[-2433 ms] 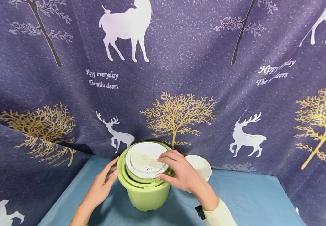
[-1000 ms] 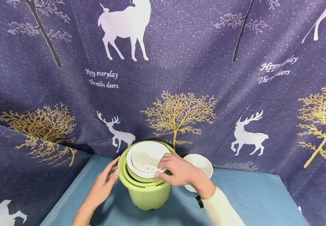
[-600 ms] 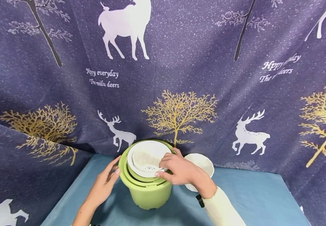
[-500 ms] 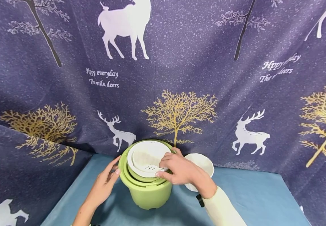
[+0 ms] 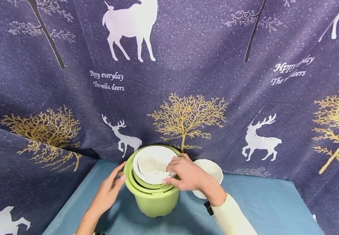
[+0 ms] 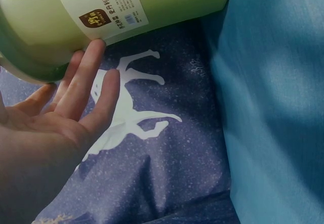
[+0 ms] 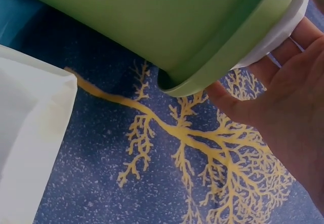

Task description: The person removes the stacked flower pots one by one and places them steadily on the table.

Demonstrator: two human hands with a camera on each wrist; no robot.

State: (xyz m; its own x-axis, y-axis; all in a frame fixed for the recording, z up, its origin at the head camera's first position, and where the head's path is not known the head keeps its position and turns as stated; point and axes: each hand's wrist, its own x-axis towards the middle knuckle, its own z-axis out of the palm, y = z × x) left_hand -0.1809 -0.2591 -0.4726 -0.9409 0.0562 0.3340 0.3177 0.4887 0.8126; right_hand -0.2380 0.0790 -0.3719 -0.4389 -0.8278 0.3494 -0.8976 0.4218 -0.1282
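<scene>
Several green flowerpots stand nested upright on the blue cloth, with white flowerpots nested inside them. Drainage holes show faintly in the innermost white one. My right hand pinches the white rim at the right, fingers bent over into the pot and thumb at the near side. Whether it grips one white pot or both, I cannot tell. My left hand touches the outer green pot's left side with fairly straight fingers; in the left wrist view its fingertips lie near a paper label.
A white faceted flowerpot stands just right of the green stack, partly behind my right forearm. Behind everything hangs a dark blue cloth with deer and trees. The blue table cover extends to the right.
Since 2.4 seconds ago, my right fingers have bent further over the white rim, into the pot. My left hand keeps its place against the green pot. The head view has shifted slightly.
</scene>
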